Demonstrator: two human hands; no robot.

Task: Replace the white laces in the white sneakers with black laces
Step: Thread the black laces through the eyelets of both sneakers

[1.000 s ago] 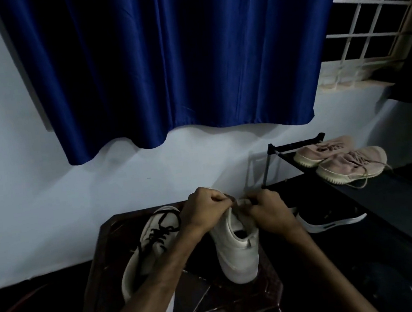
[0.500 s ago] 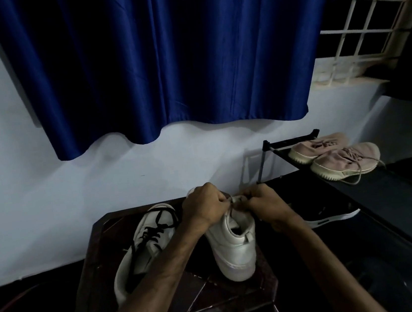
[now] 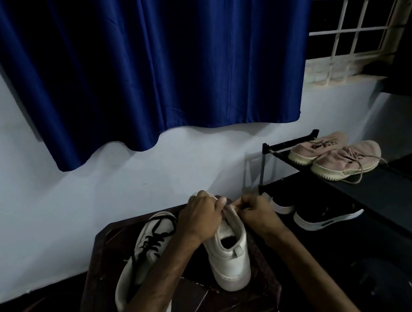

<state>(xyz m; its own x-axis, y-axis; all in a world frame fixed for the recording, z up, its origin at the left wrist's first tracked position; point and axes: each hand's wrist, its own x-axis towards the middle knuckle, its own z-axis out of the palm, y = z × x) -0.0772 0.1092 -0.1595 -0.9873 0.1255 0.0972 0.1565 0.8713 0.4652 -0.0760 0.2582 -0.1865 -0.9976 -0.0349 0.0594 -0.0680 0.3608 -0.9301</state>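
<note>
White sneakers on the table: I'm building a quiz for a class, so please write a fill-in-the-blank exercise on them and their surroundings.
The laced sneaker lying on the table has ____ laces.
The left hand and right hand grip the upright sneaker, whose ____ faces the camera.
The curtain hanging above is ____.
Missing words: black; heel; blue.

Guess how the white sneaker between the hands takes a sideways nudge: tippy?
Probably stable: the white sneaker seems to sit on a thick, broad sole on the table. Its upper likely flexes where the left hand and right hand pinch its top. It should slide, not roll.
</note>
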